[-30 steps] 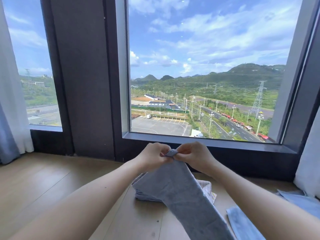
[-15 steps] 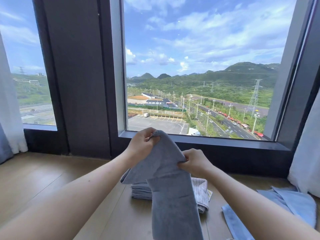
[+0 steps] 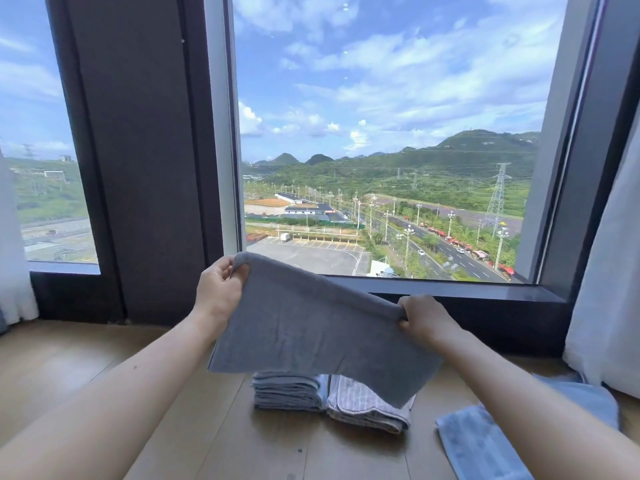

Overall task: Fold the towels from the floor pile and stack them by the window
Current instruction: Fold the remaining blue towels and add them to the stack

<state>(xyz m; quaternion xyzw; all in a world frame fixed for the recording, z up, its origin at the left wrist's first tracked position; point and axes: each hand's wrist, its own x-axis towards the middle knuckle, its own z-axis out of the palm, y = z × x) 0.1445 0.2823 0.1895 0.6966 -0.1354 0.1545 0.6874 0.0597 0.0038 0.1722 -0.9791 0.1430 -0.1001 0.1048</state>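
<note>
Pinching the grey towel (image 3: 311, 334) spread, left hand (image 3: 218, 289) and right hand (image 3: 422, 318) hold it seemingly just above the folded stack (image 3: 287, 391).

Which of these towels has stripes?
The folded striped towel on the floor, right of the plain grey folded pile. The grey towel held up and the light blue towel at right are each one colour.

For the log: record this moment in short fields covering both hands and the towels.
left hand: grips the upper corner of the grey towel
right hand: grips its other corner, lower
grey towel: spread in the air, tilted, over the stack
stack: folded towels on the floor below the window
blue towel: loose on the floor, right
</note>
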